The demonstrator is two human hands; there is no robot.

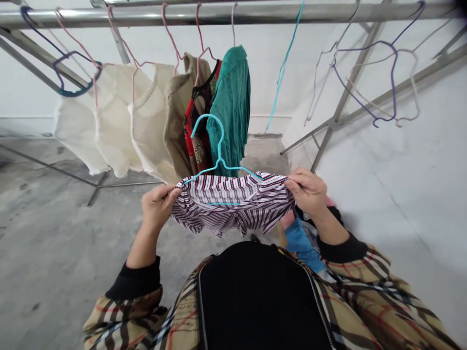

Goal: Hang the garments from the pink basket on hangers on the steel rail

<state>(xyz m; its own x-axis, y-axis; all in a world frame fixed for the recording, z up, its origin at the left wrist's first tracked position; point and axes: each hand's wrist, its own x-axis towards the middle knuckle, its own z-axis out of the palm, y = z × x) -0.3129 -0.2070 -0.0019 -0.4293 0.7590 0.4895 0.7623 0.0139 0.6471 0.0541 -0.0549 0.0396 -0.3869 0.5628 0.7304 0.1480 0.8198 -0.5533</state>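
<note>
Evenly spread between two hands, a striped garment (pixel 222 221) hangs well below the metal rail (pixel 270 15), close in front of the person's body. The left hand (pixel 157 201) has its thumb and fingers closed on the shoulder at one end, pinching a small fold of cloth; the right hand (pixel 308 188) grips the opposite shoulder in the same way, its fingers also closed. A light blue hanger (pixel 220 151) sits inside the garment: its shoulders run under the cloth on both sides, a stretch of its lower bar shows through the neck opening, and its hook points upward, curving over to the left. Behind that hook hang a green garment (pixel 231 107) and, just beside it, a red and black patterned garment (pixel 199 104); further left come a khaki garment (pixel 174 121) and several pale garments (pixel 113 116). To the right, a turquoise hanger (pixel 282 73) is seen edge-on, and a purple hanger (pixel 394 78) overlaps greyish ones near the frame's slanted leg. Past the right forearm, a heap of cloth (pixel 301 238), partly blue, shows low down. Grey floor (pixel 65 233) stretches away on the left.
</note>
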